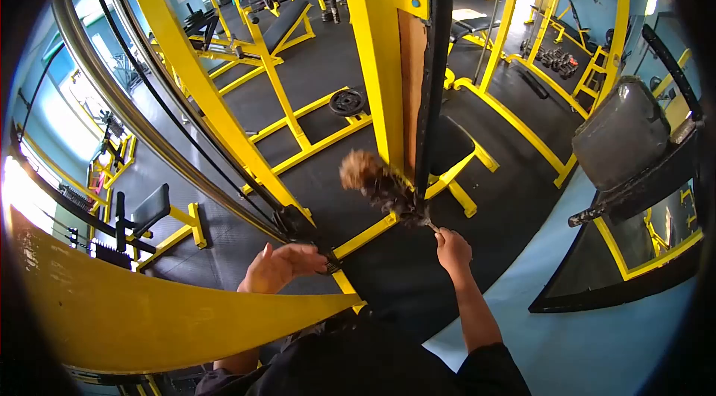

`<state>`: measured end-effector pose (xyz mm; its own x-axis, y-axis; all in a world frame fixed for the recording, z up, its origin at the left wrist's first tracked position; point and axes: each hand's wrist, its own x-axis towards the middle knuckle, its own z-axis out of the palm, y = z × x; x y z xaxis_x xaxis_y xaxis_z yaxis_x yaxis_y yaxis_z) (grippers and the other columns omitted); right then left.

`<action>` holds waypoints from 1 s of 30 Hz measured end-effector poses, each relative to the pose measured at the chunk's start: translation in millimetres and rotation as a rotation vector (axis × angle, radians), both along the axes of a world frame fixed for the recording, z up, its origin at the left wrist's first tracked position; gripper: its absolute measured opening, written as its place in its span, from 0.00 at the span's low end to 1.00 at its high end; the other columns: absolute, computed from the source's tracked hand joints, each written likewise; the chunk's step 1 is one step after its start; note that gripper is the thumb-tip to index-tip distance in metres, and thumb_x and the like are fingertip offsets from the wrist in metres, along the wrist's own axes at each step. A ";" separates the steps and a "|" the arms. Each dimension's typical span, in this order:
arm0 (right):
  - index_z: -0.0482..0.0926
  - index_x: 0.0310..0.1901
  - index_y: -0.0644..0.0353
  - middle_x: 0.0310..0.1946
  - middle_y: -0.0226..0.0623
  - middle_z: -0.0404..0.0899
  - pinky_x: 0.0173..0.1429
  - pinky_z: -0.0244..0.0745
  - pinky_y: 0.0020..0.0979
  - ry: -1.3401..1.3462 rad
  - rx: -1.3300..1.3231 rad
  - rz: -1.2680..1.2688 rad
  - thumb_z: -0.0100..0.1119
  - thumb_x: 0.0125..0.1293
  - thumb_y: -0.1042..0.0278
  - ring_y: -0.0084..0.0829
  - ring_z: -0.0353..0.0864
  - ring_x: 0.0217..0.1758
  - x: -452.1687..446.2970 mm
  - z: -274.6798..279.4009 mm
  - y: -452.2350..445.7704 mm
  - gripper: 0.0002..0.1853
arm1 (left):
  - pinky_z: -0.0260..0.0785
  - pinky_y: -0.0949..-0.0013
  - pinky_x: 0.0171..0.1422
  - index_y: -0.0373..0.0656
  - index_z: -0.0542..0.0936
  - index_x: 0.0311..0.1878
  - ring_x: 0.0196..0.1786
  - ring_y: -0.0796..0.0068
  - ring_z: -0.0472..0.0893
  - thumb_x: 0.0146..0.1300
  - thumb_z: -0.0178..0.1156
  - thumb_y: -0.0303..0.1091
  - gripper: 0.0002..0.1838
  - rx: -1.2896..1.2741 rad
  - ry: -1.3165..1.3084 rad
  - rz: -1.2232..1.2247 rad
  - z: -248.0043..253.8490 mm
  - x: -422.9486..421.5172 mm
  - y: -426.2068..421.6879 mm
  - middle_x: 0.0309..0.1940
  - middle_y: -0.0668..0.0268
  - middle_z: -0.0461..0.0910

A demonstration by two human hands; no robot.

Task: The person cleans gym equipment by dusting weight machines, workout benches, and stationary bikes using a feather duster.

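Note:
My right hand (454,249) is closed around the thin handle of a feather duster (399,198). The duster's dark feathers end in a brown fluffy tip, which points up and left. Its head is in front of the lower end of a yellow upright post (371,60) with a black pad (438,60) on its right side; whether it touches the post I cannot tell. My left hand (281,268) is held out with the fingers extended and nothing in it, just above a curved yellow beam (186,321). The beam hides part of my left forearm.
Metal guide rods (142,112) and a black cable rise at the left. A weight plate (347,102) sits on a yellow frame ahead. A black padded seat (623,135) and a mirror (634,247) are at the right. Yellow benches and racks stand farther back on dark flooring.

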<state>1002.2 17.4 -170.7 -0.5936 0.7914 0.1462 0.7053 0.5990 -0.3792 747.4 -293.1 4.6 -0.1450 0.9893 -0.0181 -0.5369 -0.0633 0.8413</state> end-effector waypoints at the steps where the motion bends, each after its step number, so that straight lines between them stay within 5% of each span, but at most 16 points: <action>1: 0.80 0.48 0.54 0.35 0.42 0.82 0.39 0.76 0.48 0.006 -0.009 0.005 0.51 0.72 0.58 0.49 0.82 0.37 -5.7 -6.4 -5.3 0.13 | 0.60 0.53 0.71 0.37 0.75 0.60 0.63 0.53 0.74 0.69 0.35 0.68 0.41 0.070 -0.019 -0.032 0.7 4.6 -5.1 0.59 0.52 0.76; 3: 0.80 0.48 0.58 0.32 0.44 0.81 0.36 0.75 0.43 0.433 0.002 -0.059 0.54 0.71 0.60 0.48 0.82 0.35 -20.3 -10.0 -18.8 0.12 | 0.58 0.52 0.73 0.36 0.78 0.56 0.61 0.52 0.75 0.70 0.32 0.67 0.42 0.032 -0.059 0.025 8.6 17.8 -20.6 0.55 0.50 0.78; 5: 0.80 0.47 0.60 0.31 0.45 0.81 0.35 0.74 0.41 0.485 -0.011 -0.050 0.55 0.71 0.61 0.48 0.81 0.34 -33.0 -1.8 -29.9 0.12 | 0.60 0.52 0.72 0.35 0.78 0.55 0.60 0.51 0.77 0.69 0.30 0.69 0.44 -0.005 -0.127 -0.110 14.7 21.0 -31.8 0.52 0.49 0.79; 11: 0.80 0.45 0.63 0.28 0.47 0.80 0.34 0.73 0.38 0.605 -0.129 -0.191 0.57 0.70 0.62 0.46 0.80 0.30 -50.6 13.0 -93.8 0.13 | 0.68 0.55 0.63 0.32 0.79 0.50 0.55 0.52 0.78 0.73 0.29 0.63 0.41 0.330 0.229 -0.385 -24.7 -4.3 -26.2 0.49 0.45 0.80; 13: 0.81 0.45 0.65 0.24 0.40 0.79 0.30 0.69 0.30 0.708 -0.110 -0.166 0.58 0.70 0.63 0.31 0.78 0.25 -55.1 27.1 -121.6 0.13 | 0.68 0.57 0.63 0.31 0.79 0.50 0.56 0.54 0.78 0.73 0.33 0.63 0.40 0.501 0.213 -0.551 -42.5 -21.8 -12.6 0.50 0.45 0.79; 14: 0.81 0.45 0.65 0.24 0.40 0.79 0.30 0.69 0.30 0.735 -0.086 -0.214 0.58 0.70 0.63 0.31 0.78 0.25 -56.7 34.3 -134.3 0.13 | 0.68 0.56 0.62 0.32 0.78 0.51 0.55 0.54 0.78 0.74 0.35 0.59 0.36 0.574 0.379 -0.525 -56.9 -29.6 -11.3 0.52 0.46 0.78; 16: 0.81 0.45 0.65 0.22 0.28 0.74 0.28 0.62 0.23 0.883 -0.223 -0.258 0.57 0.71 0.63 0.15 0.68 0.23 -56.2 67.9 -172.3 0.12 | 0.68 0.55 0.61 0.33 0.77 0.53 0.55 0.54 0.77 0.75 0.38 0.56 0.32 0.667 0.532 -0.525 -49.4 -29.5 -15.7 0.54 0.47 0.77; 18: 0.81 0.45 0.65 0.23 0.24 0.72 0.28 0.59 0.20 1.027 -0.166 -0.336 0.57 0.72 0.63 0.13 0.64 0.24 -59.4 91.2 -209.0 0.12 | 0.68 0.53 0.60 0.37 0.76 0.50 0.57 0.58 0.76 0.73 0.43 0.54 0.27 0.361 0.240 -0.453 -10.2 -9.0 -31.2 0.54 0.51 0.77; 21: 0.80 0.50 0.62 0.23 0.19 0.67 0.25 0.52 0.17 1.251 -0.169 -0.380 0.53 0.74 0.61 0.10 0.58 0.22 -58.0 140.7 -276.2 0.14 | 0.66 0.55 0.62 0.37 0.72 0.58 0.59 0.60 0.73 0.72 0.45 0.54 0.28 0.100 0.056 -0.201 -79.5 -23.4 -50.5 0.57 0.56 0.75; 23: 0.77 0.48 0.63 0.20 0.21 0.62 0.21 0.50 0.18 1.535 -0.179 -0.479 0.48 0.76 0.59 0.10 0.57 0.20 -59.9 165.1 -314.2 0.15 | 0.59 0.62 0.70 0.37 0.67 0.65 0.64 0.63 0.70 0.77 0.38 0.40 0.22 0.215 0.081 -0.227 -105.4 -25.6 -40.6 0.60 0.57 0.73; 24: 0.77 0.48 0.63 0.20 0.21 0.62 0.21 0.50 0.18 1.506 -0.183 -0.467 0.48 0.76 0.59 0.10 0.57 0.20 -64.1 175.2 -330.1 0.15 | 0.56 0.64 0.71 0.35 0.67 0.64 0.63 0.64 0.70 0.78 0.33 0.43 0.25 0.041 0.368 -0.095 -113.1 -16.1 -35.9 0.60 0.59 0.72; 25: 0.75 0.43 0.62 0.19 0.22 0.61 0.20 0.49 0.19 1.579 -0.061 -0.439 0.47 0.76 0.57 0.11 0.56 0.19 -69.8 182.8 -345.8 0.16 | 0.54 0.66 0.72 0.33 0.67 0.65 0.65 0.64 0.69 0.78 0.32 0.45 0.27 0.119 0.446 -0.035 -16.5 4.4 -58.1 0.62 0.57 0.71; 26: 0.73 0.38 0.62 0.19 0.24 0.59 0.19 0.48 0.20 1.646 0.055 -0.407 0.46 0.76 0.54 0.12 0.55 0.18 -75.5 186.8 -360.9 0.17 | 0.51 0.67 0.74 0.32 0.65 0.67 0.67 0.65 0.66 0.78 0.31 0.47 0.29 0.253 0.571 -0.083 4.2 2.5 -66.8 0.64 0.55 0.70; 29: 0.66 0.31 0.58 0.19 0.27 0.59 0.20 0.50 0.21 1.642 0.194 -0.278 0.46 0.75 0.52 0.16 0.54 0.17 -98.5 144.4 -377.1 0.19 | 0.45 0.68 0.77 0.34 0.59 0.72 0.75 0.66 0.57 0.79 0.31 0.47 0.30 0.157 0.350 -0.164 -6.2 1.1 -85.4 0.72 0.56 0.61; 30: 0.63 0.29 0.56 0.21 0.29 0.62 0.24 0.55 0.23 1.417 0.210 -0.368 0.46 0.74 0.50 0.21 0.59 0.19 -94.9 102.5 -378.0 0.20 | 0.44 0.68 0.78 0.35 0.57 0.73 0.76 0.66 0.56 0.79 0.34 0.46 0.29 0.187 0.398 -0.168 -4.6 -1.9 -95.5 0.73 0.56 0.58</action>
